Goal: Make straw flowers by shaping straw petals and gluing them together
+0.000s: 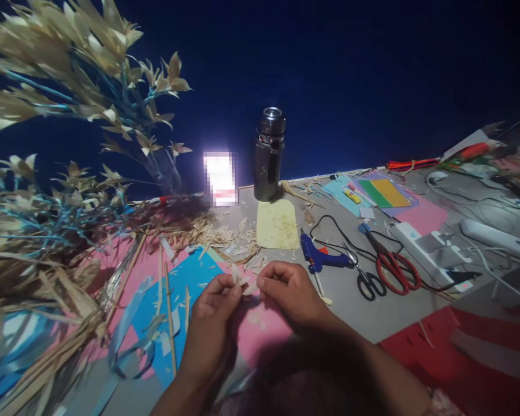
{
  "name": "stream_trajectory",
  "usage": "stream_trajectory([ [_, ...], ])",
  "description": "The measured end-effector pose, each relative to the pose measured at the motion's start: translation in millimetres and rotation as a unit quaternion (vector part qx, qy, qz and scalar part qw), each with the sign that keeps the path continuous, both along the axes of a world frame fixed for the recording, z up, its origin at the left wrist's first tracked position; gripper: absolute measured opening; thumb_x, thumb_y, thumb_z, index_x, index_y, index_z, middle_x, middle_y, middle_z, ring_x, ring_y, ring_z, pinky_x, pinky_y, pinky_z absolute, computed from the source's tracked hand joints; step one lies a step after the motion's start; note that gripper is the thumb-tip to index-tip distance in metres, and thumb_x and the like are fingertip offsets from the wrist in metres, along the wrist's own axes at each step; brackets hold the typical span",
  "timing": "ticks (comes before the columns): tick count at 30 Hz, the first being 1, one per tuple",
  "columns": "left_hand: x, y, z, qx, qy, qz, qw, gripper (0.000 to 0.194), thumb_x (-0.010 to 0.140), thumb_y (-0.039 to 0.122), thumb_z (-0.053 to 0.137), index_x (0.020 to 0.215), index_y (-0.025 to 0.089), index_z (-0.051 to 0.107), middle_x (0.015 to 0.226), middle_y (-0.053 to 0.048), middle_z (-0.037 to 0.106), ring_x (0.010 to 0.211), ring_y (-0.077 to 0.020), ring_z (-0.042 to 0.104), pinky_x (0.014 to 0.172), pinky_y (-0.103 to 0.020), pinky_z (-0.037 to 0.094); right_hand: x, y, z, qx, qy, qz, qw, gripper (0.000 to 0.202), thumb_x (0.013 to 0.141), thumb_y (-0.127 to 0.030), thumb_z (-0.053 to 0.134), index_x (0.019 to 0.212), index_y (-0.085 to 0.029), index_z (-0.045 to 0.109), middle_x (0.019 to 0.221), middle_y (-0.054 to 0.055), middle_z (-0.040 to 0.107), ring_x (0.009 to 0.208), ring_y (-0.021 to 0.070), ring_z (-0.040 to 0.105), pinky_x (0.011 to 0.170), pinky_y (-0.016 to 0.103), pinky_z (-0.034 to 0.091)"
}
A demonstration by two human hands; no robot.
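My left hand [219, 309] pinches a small pale husk flower [238, 277] with pointed petals, thumb against fingers. Close on its right, my right hand [292, 292] has thumb and forefinger pressed together at the edge of a pale petal [250, 288]. Whether that petal is joined to the flower I cannot tell. Both hands are above pink paper [264, 332] and blue paper [186, 289] strewn with husk scraps. Just beyond my right hand lies a blue glue gun [325, 258], with small black-handled scissors [370, 283] and larger red-handled scissors [396, 271] beside it.
A dark flask [269, 156] stands at the back behind a yellow sheet [277, 225]. Tall husk-flower branches [121, 98] rise at the left, above dried strips [52, 352]. At right are a power strip [433, 254], cables and a red folder [468, 358].
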State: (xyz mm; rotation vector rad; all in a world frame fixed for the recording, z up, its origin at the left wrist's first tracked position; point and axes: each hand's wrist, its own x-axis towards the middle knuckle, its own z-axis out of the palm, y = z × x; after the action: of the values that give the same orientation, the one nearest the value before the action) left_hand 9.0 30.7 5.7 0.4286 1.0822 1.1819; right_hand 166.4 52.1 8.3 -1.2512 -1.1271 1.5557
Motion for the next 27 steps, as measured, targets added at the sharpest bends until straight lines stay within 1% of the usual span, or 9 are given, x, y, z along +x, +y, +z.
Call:
stream_trajectory([
  [4,4.7,0.6,-0.9,-0.03,-0.071,0.026,0.997,0.044,0.06,0.024,0.098,0.088,0.019,0.064,0.088,-0.002,0.077,0.071,-0.0153,0.072,0.072,-0.027,0.059,-3.0,-3.6,-5.7,0.023,-0.001,-0.051,0.998,0.017,0.077,-0.031,0.069,0.069,-0.018,0.064,0.062,-0.001,0.062,0.056,0.0121,0.056,0.056,0.024,0.044],
  [11,14.7,-3.6,-4.1,0.005,-0.003,0.032,0.999,0.038,0.068,0.029,0.093,0.089,0.021,0.063,0.071,0.001,0.074,0.068,-0.0148,0.073,0.067,-0.021,0.058,-11.7,-11.7,-16.6,0.032,0.004,-0.069,0.997,0.019,0.08,-0.035,0.069,0.072,-0.019,0.063,0.061,-0.001,0.063,0.055,0.0131,0.057,0.055,0.025,0.044],
  [13,14.0,0.1,-4.0,0.005,0.019,0.035,0.999,0.04,0.066,0.029,0.094,0.088,0.02,0.063,0.068,0.002,0.074,0.063,-0.0138,0.071,0.064,-0.02,0.058,-1.7,-12.4,-16.2,0.043,-0.02,-0.046,0.998,0.019,0.083,-0.035,0.067,0.074,-0.019,0.063,0.063,0.0,0.064,0.058,0.0139,0.058,0.057,0.025,0.045],
  [15,10.7,6.4,-3.3,0.003,0.033,0.048,0.998,0.042,0.062,0.029,0.096,0.086,0.02,0.063,0.065,0.003,0.072,0.06,-0.0129,0.069,0.064,-0.021,0.059,19.9,-11.1,-15.9,0.086,-0.11,-0.04,0.989,0.019,0.089,-0.034,0.064,0.078,-0.018,0.066,0.066,0.001,0.065,0.06,0.0149,0.058,0.058,0.026,0.045],
  [17,5.9,14.6,-1.8,0.003,0.049,0.064,0.997,0.043,0.058,0.028,0.096,0.086,0.02,0.064,0.063,0.004,0.071,0.059,-0.013,0.068,0.066,-0.023,0.061,50.8,-8.0,-17.7,0.172,-0.278,-0.071,0.942,0.015,0.093,-0.028,0.059,0.087,-0.019,0.07,0.075,0.004,0.069,0.067,0.0178,0.06,0.066,0.03,0.048],
  [19,1.7,23.5,0.6,0.002,0.07,0.076,0.995,0.044,0.055,0.026,0.097,0.084,0.02,0.065,0.061,0.004,0.071,0.058,-0.0134,0.068,0.064,-0.023,0.062,83.6,-4.2,-22.4,0.257,-0.465,-0.085,0.843,0.025,0.09,-0.012,0.053,0.106,-0.017,0.071,0.104,0.012,0.074,0.094,0.0255,0.064,0.086,0.037,0.05],
  [22,0.6,35.7,5.1,0.006,0.084,0.088,0.993,0.043,0.051,0.023,0.097,0.082,0.02,0.066,0.06,0.004,0.07,0.056,-0.0124,0.067,0.06,-0.021,0.061,120.1,0.7,-32.7,0.243,-0.648,-0.027,0.721,0.051,0.079,-0.001,0.054,0.127,-0.012,0.066,0.129,0.019,0.066,0.116,0.0338,0.056,0.098,0.044,0.045],
  [24,3.8,42.2,7.5,0.011,0.078,0.085,0.993,0.043,0.051,0.023,0.097,0.081,0.02,0.066,0.06,0.004,0.069,0.057,-0.0124,0.067,0.06,-0.021,0.06,131.4,2.8,-39.0,0.219,-0.7,0.008,0.68,0.054,0.078,0.0,0.055,0.13,-0.012,0.065,0.132,0.019,0.063,0.117,0.0355,0.054,0.097,0.045,0.043],
  [27,11.7,49.2,9.6,0.004,0.066,0.068,0.995,0.042,0.05,0.022,0.096,0.08,0.02,0.065,0.059,0.002,0.069,0.056,-0.013,0.066,0.058,-0.021,0.059,135.6,5.3,-44.0,0.216,-0.712,0.015,0.668,0.056,0.079,-0.001,0.056,0.132,-0.015,0.065,0.131,0.018,0.062,0.115,0.0349,0.053,0.093,0.044,0.042],
])
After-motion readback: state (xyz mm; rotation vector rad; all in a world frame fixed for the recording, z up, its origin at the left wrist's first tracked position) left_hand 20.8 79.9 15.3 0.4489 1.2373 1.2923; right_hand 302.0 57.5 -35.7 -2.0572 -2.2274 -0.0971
